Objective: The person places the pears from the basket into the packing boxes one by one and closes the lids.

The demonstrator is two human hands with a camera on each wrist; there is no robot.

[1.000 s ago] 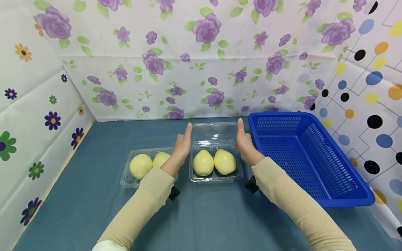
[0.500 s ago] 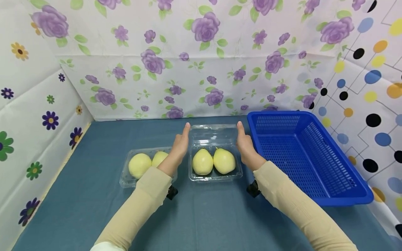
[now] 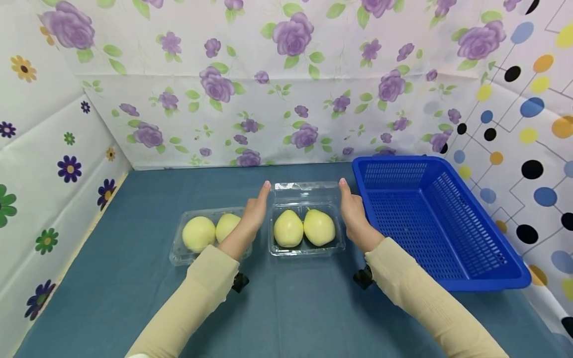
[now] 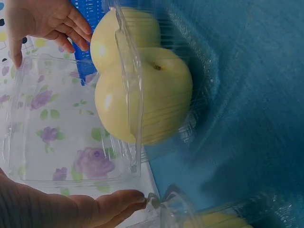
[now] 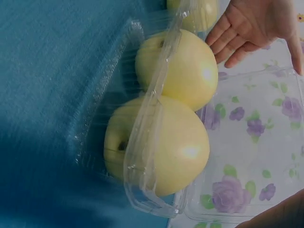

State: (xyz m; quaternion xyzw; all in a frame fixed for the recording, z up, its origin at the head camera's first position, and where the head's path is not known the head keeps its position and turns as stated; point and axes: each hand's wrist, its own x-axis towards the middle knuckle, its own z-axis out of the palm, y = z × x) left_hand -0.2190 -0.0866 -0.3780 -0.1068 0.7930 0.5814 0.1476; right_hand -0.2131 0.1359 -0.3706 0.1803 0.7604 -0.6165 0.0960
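Note:
Two yellow-green pears (image 3: pixel 288 228) sit side by side in a clear plastic clamshell box (image 3: pixel 306 252) at mid-table. Its lid (image 3: pixel 306 195) stands raised along the far side. My left hand (image 3: pixel 253 213) is at the lid's left edge, thumb up and fingers extended. At the right edge my right hand (image 3: pixel 355 213) mirrors it. In the left wrist view, the right palm (image 4: pixel 50 21) faces inward with fingers spread loosely, and the lid (image 4: pixel 71 123) spans between both hands. The right wrist view has the left hand (image 5: pixel 256 28) beyond the pears (image 5: pixel 175 147), its fingers straight.
Left of the middle box, a second clear box (image 3: pixel 177 256) holds two more pears (image 3: pixel 199 233), partly behind my left forearm. A blue perforated basket (image 3: pixel 488 287) stands at the right. Patterned sheets (image 3: pixel 188 79) wall in the back and sides of the blue-green table (image 3: pixel 291 318).
Both thumbs and the lid's upper edge have come down and toward me, so the lid leans further over the pears. The boxes and basket stay where they were.

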